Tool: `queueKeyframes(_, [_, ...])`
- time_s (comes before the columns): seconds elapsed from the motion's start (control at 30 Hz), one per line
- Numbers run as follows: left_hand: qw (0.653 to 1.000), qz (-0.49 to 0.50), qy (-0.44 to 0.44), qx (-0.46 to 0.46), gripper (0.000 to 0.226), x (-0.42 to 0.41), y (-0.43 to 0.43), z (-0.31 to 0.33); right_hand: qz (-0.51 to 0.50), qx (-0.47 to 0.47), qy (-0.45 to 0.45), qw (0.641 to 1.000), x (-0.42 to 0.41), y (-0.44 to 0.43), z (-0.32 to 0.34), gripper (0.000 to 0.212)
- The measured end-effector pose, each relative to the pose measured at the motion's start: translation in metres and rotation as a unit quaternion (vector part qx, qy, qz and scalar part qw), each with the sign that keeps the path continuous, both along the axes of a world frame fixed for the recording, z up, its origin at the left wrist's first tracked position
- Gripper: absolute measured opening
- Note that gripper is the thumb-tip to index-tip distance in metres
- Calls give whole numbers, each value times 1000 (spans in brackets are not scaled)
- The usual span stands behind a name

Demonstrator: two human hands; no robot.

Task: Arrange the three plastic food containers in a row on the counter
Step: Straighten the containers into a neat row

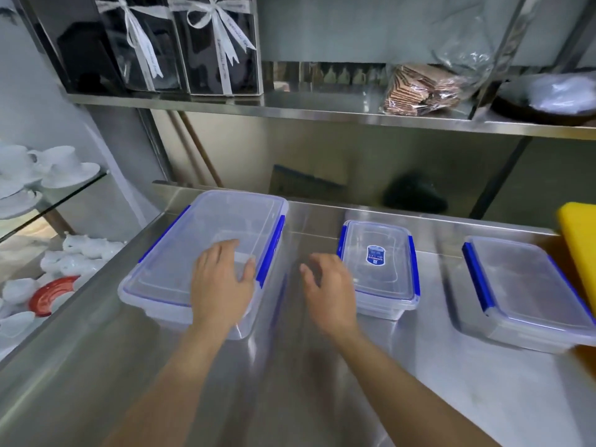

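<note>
Three clear plastic food containers with blue clip latches stand on the steel counter (322, 366). The large container (180, 253) is at the left, the small container (380, 269) with a blue label on its lid is in the middle, and a medium container (529, 291) is at the right. My left hand (222, 282) lies flat on the near right corner of the large container's lid, fingers spread. My right hand (329, 285) hovers between the large and small containers, fingers apart, holding nothing, its fingertips near the small container's left side.
A yellow board (580, 246) leans at the right edge behind the medium container. A steel shelf (322, 108) above holds black gift boxes (193, 43) and a bag of wafers (419, 90). White cups and dishes (48, 175) sit on glass shelves to the left.
</note>
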State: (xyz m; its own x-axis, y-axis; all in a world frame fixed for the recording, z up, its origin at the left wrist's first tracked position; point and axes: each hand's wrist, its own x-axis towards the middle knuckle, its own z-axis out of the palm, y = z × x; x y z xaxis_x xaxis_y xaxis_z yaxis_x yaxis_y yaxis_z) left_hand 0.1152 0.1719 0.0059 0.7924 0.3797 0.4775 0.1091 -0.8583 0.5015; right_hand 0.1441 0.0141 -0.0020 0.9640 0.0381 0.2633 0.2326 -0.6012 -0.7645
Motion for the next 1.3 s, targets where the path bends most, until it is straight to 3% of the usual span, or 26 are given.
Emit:
queueKeyframes(0.1, [979, -133, -5, -155, 31, 13, -62, 2, -174, -14, -54, 983, 19, -43, -4, 32])
queueKeyframes(0.2, [932, -156, 104, -310, 43, 33, -100, -15, -251, -22, 47, 967, 28, -77, -15, 57])
queueKeyframes(0.27, [888, -163, 169, -395, 55, 44, -116, -29, -248, -36, 117, 961, 30, -96, -27, 72])
queueKeyframes(0.33, [848, -173, 210, -455, 63, 50, -126, -40, -204, 12, 167, 965, 30, -109, -37, 75])
queueKeyframes(0.4, [793, -164, 223, -542, 70, 52, -132, -48, -142, 90, 192, 967, 29, -114, -43, 73])
queueKeyframes(0.47, [733, -134, 214, -631, 73, 53, -137, -54, -122, 101, 202, 967, 27, -113, -44, 73])
queueKeyframes(0.5, [723, -129, 207, -646, 72, 53, -138, -56, -118, 96, 204, 967, 27, -112, -45, 73])
queueKeyframes(0.67, [738, -141, 193, -631, 60, 48, -136, -57, -106, 74, 197, 972, 28, -106, -49, 71])
queueKeyframes(0.83, [792, -121, 197, -565, 60, 52, -134, -55, -115, 22, 169, 979, 31, -115, -44, 62])
queueKeyframes(0.93, [853, -100, 170, -483, 60, 55, -138, -54, -206, -41, 74, 975, 34, -140, -37, 52])
queueKeyframes(1.03, [935, -76, 147, -314, 61, 57, -152, -47, -297, -87, 16, 951, 38, -180, -29, 44])
queueKeyframes(1.1, [971, -89, 76, -210, 60, 54, -172, -38, -342, -119, 4, 932, 39, -207, -27, 45])
queueKeyframes(1.17, [971, -160, 8, -178, 54, 52, -203, -25, -394, -125, 10, 911, 39, -232, -25, 49])
queueKeyframes(1.2, [960, -210, 18, -187, 52, 51, -220, -20, -415, -121, 18, 901, 37, -244, -25, 52])
queueKeyframes(1.3, [907, -314, 154, -237, 56, 54, -271, -13, -450, -96, 49, 887, 29, -270, -28, 64])
